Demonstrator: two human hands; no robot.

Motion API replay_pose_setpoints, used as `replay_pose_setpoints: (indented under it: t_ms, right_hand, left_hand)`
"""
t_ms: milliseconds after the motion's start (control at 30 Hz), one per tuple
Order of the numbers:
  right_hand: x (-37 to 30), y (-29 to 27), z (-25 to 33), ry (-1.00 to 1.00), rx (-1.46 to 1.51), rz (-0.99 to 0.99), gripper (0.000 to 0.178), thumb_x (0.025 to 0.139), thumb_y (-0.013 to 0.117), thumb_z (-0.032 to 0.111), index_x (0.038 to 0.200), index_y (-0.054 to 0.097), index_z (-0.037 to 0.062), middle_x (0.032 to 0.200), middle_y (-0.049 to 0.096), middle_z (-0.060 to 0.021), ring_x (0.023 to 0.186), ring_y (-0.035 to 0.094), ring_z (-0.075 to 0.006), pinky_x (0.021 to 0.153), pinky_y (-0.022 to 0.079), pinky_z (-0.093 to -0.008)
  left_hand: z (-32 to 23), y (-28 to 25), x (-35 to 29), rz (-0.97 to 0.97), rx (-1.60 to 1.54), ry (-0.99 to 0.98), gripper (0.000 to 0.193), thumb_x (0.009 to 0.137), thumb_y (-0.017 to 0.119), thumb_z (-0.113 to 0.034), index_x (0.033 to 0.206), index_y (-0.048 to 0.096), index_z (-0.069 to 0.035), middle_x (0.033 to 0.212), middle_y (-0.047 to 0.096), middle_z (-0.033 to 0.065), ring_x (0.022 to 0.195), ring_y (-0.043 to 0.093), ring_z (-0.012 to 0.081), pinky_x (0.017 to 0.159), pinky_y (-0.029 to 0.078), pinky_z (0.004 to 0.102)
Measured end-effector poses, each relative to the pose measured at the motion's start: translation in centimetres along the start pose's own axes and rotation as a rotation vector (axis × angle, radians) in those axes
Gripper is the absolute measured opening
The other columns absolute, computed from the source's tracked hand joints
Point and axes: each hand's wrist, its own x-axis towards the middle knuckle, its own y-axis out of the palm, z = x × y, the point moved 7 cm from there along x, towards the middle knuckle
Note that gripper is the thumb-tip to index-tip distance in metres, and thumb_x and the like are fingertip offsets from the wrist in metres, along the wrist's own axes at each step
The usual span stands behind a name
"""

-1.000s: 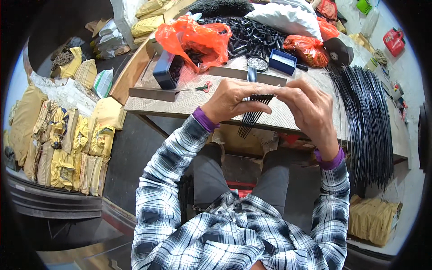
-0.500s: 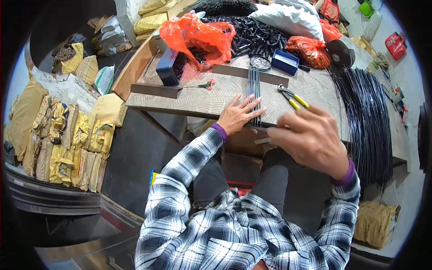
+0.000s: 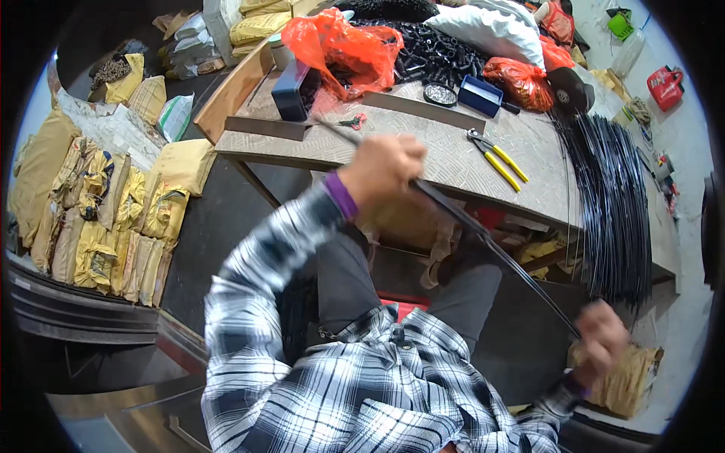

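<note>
My left hand (image 3: 384, 167) is closed in a fist around a bundle of thin dark rods (image 3: 495, 245), held above the table's front edge. The bundle slants down to the right, and its far end pokes out past my left fist. At the lower right my right hand (image 3: 600, 340), blurred by motion, has its fingers closed at the bundle's other end. Yellow-handled pincers (image 3: 500, 160) lie on the table (image 3: 445, 170). Small red-handled scissors (image 3: 356, 121) lie behind my left hand.
A thick stack of dark rods (image 3: 615, 204) hangs over the table's right edge. Behind are black parts (image 3: 445, 57), a red plastic bag (image 3: 340, 53), a blue box (image 3: 479, 98), a round dish (image 3: 439, 94) and metal strips (image 3: 423, 111). Yellow sacks (image 3: 121, 234) stand at left.
The rods lay on the table under my spread left hand. Now they are lifted off and held slantwise between both hands. My right hand has swung down and to the right.
</note>
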Motion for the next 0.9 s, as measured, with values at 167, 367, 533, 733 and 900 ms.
replay_pose_setpoints:
  t_ms: [167, 367, 533, 733, 900]
  right_hand:
    - [-2.3, 20.8, -19.3, 0.487, -0.158, 0.378, 0.041, 0.079, 0.062, 0.016, 0.116, 0.049, 0.0044, 0.109, 0.056, -0.0123, 0.091, 0.057, -0.0191, 0.078, 0.045, -0.0315]
    - [-8.5, 38.2, -24.8, 0.687, 0.169, 0.856, 0.031, 0.076, 0.061, 0.011, 0.106, 0.058, 0.0025, 0.096, 0.063, -0.0128, 0.090, 0.058, -0.0219, 0.081, 0.044, -0.0317]
    - [-1.7, 33.7, -20.5, 0.739, 0.807, 0.310, 0.031, 0.081, 0.064, 0.017, 0.107, 0.057, 0.0002, 0.089, 0.063, -0.0040, 0.086, 0.055, -0.0084, 0.077, 0.045, -0.0245]
    - [1.7, 28.8, -20.0, 0.616, 0.444, 0.172, 0.020, 0.085, 0.057, 0.010, 0.102, 0.058, -0.0011, 0.076, 0.063, -0.0053, 0.073, 0.055, -0.0078, 0.065, 0.046, -0.0252]
    - [3.2, 28.1, -16.5, 0.443, 0.492, 0.236, 0.018, 0.084, 0.052, 0.002, 0.101, 0.058, 0.0005, 0.078, 0.063, -0.0099, 0.070, 0.057, -0.0119, 0.062, 0.046, -0.0279]
  left_hand:
    - [2.7, 4.6, -1.3, 0.628, 0.258, 0.290, 0.042, 0.055, 0.065, -0.054, 0.061, 0.059, -0.013, 0.067, 0.057, 0.0025, 0.069, 0.060, 0.0198, 0.055, 0.046, 0.0309]
    - [-9.2, 11.8, -4.9, 0.638, 0.017, 0.669, 0.015, 0.066, 0.057, -0.018, 0.050, 0.058, -0.018, 0.054, 0.058, -0.0014, 0.059, 0.061, 0.0166, 0.049, 0.042, 0.0297]
    - [-11.1, 11.0, -5.1, 0.728, -0.064, 0.634, 0.016, 0.064, 0.057, -0.021, 0.049, 0.057, -0.017, 0.051, 0.057, -0.0012, 0.054, 0.059, 0.0177, 0.047, 0.039, 0.0297]
    - [-13.1, 8.1, -5.3, 0.403, 0.150, 0.681, 0.010, 0.067, 0.057, -0.020, 0.073, 0.057, -0.013, 0.078, 0.056, 0.0009, 0.081, 0.053, 0.0188, 0.071, 0.041, 0.0295]
    - [-6.4, 2.6, -8.7, -0.180, -0.494, -0.495, 0.037, 0.079, 0.065, -0.028, 0.101, 0.053, -0.001, 0.085, 0.056, 0.0087, 0.084, 0.055, 0.0253, 0.074, 0.045, 0.0342]
